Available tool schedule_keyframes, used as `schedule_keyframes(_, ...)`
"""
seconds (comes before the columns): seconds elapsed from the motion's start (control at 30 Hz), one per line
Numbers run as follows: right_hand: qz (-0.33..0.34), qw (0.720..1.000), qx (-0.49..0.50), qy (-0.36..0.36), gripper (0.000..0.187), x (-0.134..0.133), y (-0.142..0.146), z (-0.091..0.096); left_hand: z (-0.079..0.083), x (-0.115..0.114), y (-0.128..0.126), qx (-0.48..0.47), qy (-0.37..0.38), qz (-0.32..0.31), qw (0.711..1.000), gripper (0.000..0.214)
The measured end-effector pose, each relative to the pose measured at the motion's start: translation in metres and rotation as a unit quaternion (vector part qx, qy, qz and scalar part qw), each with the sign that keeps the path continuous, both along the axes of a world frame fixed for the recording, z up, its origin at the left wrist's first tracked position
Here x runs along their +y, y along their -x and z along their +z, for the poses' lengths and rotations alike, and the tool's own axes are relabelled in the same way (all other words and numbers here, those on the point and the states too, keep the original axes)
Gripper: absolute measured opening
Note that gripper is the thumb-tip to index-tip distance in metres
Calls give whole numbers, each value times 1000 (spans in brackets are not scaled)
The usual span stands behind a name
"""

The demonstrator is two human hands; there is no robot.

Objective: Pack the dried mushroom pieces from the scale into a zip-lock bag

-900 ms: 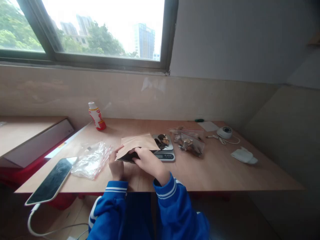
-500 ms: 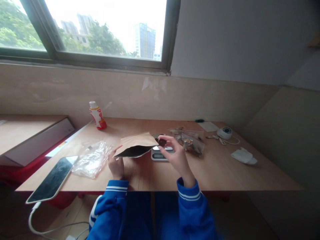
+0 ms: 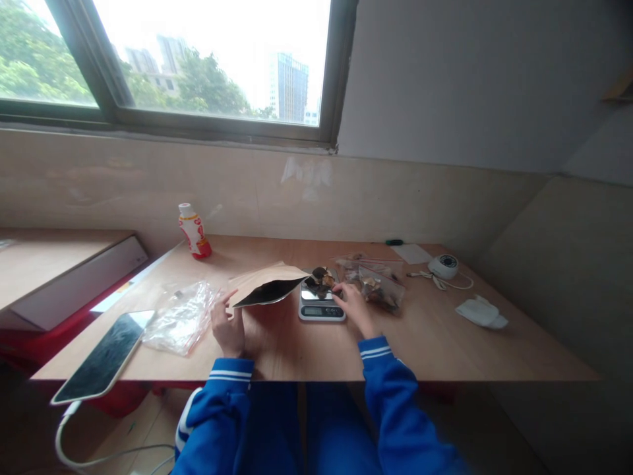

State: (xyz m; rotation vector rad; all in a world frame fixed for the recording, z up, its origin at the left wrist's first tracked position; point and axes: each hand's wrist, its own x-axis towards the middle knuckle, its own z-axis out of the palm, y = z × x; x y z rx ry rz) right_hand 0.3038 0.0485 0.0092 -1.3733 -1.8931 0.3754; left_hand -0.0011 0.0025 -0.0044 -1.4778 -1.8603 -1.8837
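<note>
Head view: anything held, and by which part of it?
Left hand holds the kraft-paper pouch by its left side, near the open mouth. Right hand is at the dried mushroom-like pieces on the digital scale; can't tell whether it grips one.

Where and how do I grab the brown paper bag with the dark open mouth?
Probably pinch the brown paper bag by its left edge near the mouth, coming from the left, where the person's left hand is. A thin edge suits pinching, and the mouth faces the person, so this leaves it uncovered. The right corner looks close to the white-and-silver digital scale.
</note>
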Motion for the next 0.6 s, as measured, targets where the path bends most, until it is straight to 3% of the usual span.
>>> schedule_keyframes(0.17, 6, 998, 32, -52, 19, -7, 6, 11, -2, 1, 1, -3, -2, -2, 1000, 29)
schedule_keyframes(0.23, -20, 991, 91, -91, 23, -17, 14, 29, -2, 2, 2, -2, -4, -7, 1000, 29)
schedule_keyframes(0.33, -21, 968, 208, -140, 23, -38, 29, 70, -2, 2, 2, 2, -10, -20, 1000, 30)
schedule_keyframes(0.4, 44, 952, 273, -127, 23, -53, 39, 102, -2, 3, 3, 6, -17, -26, 1000, 30)
schedule_keyframes(0.47, 135, 949, 272, -80, 24, -65, 48, 128, -3, 3, 3, 11, -23, -28, 999, 29)
schedule_keyframes(0.53, 217, 949, 223, -54, 26, -71, 60, 144, -3, 3, 3, 14, -27, -30, 999, 28)
schedule_keyframes(0.6, 260, 953, 145, -62, 27, -73, 76, 147, -4, 4, 3, 13, -26, -31, 999, 28)
